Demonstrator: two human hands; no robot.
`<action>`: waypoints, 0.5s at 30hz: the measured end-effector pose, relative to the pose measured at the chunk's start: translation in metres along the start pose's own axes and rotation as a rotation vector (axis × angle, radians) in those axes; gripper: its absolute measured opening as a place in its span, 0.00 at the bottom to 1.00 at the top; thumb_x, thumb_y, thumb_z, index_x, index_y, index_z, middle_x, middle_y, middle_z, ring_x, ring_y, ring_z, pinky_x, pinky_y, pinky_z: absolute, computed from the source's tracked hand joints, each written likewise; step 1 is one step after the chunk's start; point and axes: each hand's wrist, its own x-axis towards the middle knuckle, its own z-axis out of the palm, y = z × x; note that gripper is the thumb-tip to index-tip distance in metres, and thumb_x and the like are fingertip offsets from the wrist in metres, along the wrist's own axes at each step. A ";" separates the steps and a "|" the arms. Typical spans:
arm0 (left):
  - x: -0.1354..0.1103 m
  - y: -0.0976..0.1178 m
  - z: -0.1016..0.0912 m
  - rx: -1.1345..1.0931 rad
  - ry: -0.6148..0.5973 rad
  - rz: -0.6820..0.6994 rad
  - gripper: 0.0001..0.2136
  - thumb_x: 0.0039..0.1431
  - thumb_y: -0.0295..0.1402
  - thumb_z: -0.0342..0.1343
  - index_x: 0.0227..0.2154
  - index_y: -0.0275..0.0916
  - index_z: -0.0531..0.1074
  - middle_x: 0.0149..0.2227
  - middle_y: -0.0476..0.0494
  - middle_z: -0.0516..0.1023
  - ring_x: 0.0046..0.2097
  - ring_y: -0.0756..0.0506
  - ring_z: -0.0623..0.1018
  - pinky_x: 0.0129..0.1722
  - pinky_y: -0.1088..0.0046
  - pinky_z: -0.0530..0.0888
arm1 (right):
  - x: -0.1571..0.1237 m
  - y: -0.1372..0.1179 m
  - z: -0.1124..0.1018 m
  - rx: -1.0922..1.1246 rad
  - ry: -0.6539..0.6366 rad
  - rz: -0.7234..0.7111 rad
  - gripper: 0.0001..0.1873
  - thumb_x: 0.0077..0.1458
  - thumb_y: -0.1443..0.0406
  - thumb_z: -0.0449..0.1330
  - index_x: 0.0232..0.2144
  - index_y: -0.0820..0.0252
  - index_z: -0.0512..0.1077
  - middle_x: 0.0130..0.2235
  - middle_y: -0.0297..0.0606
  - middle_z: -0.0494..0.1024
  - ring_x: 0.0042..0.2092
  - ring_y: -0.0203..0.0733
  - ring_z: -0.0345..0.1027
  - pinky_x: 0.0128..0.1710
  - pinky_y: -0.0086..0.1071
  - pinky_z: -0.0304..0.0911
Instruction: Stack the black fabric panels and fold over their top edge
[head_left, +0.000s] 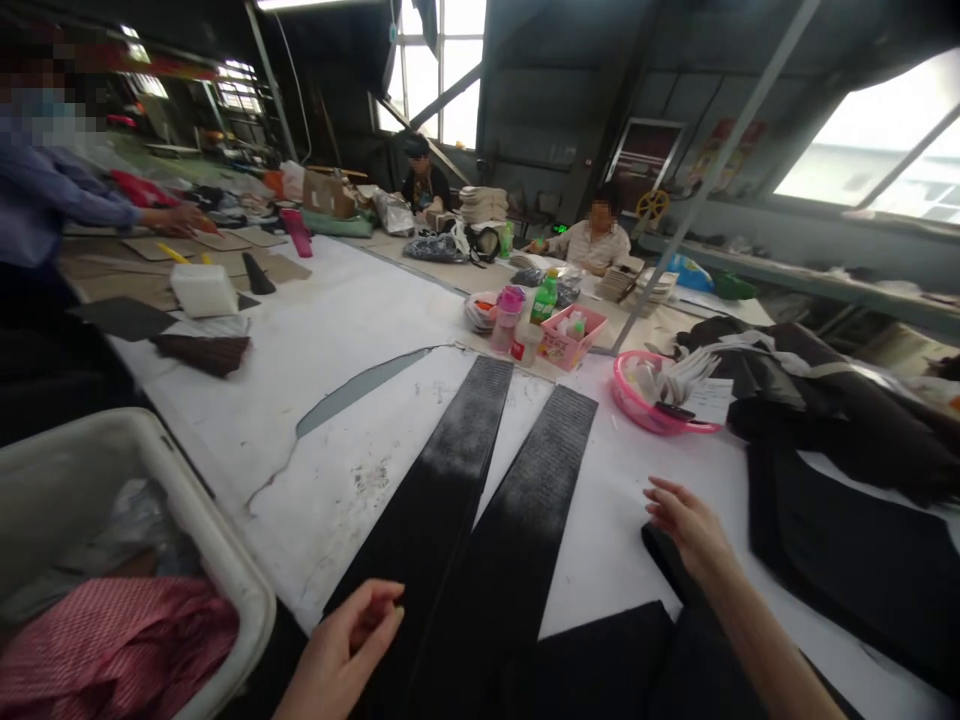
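Two long black fabric strips lie side by side on the white table (360, 330), the left strip (442, 480) and the right strip (525, 500). My left hand (352, 645) hovers over the near end of the left strip, fingers loosely curled and holding nothing. My right hand (686, 520) is stretched out to the right of the strips, fingers apart, above the edge of a dark fabric piece (667, 560). It grips nothing.
A white bin (217, 540) with red checked cloth (112, 640) stands at my left. A pink basket (649, 410), a pink box (574, 340), bottles (545, 297) and a dark garment pile (825, 400) lie beyond. Other people work at the far end and at the left.
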 end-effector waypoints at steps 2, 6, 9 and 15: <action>0.013 0.005 -0.019 0.239 0.122 0.138 0.18 0.56 0.46 0.56 0.45 0.41 0.70 0.42 0.44 0.74 0.42 0.43 0.76 0.40 0.69 0.73 | -0.044 0.017 0.008 -0.047 -0.111 0.043 0.22 0.41 0.62 0.68 0.41 0.63 0.73 0.35 0.43 0.78 0.29 0.35 0.69 0.26 0.26 0.66; 0.050 0.018 -0.040 0.675 0.220 0.309 0.20 0.61 0.43 0.49 0.52 0.38 0.63 0.50 0.38 0.69 0.51 0.41 0.72 0.48 0.66 0.71 | -0.116 0.040 0.026 -0.133 -0.273 0.049 0.22 0.45 0.56 0.66 0.41 0.62 0.72 0.34 0.39 0.77 0.28 0.34 0.68 0.26 0.27 0.64; 0.079 0.025 -0.036 0.968 0.178 0.223 0.22 0.60 0.40 0.50 0.54 0.34 0.62 0.49 0.34 0.70 0.49 0.38 0.74 0.46 0.64 0.71 | -0.159 0.054 0.034 -0.206 -0.393 -0.004 0.20 0.49 0.54 0.62 0.40 0.61 0.72 0.32 0.38 0.76 0.27 0.36 0.67 0.26 0.28 0.62; 0.116 0.029 -0.018 1.008 0.163 0.109 0.22 0.52 0.45 0.56 0.44 0.33 0.69 0.44 0.27 0.74 0.45 0.31 0.75 0.40 0.60 0.70 | -0.231 0.090 0.030 -0.335 -0.480 -0.126 0.14 0.56 0.57 0.56 0.40 0.59 0.71 0.32 0.36 0.73 0.31 0.38 0.67 0.32 0.31 0.64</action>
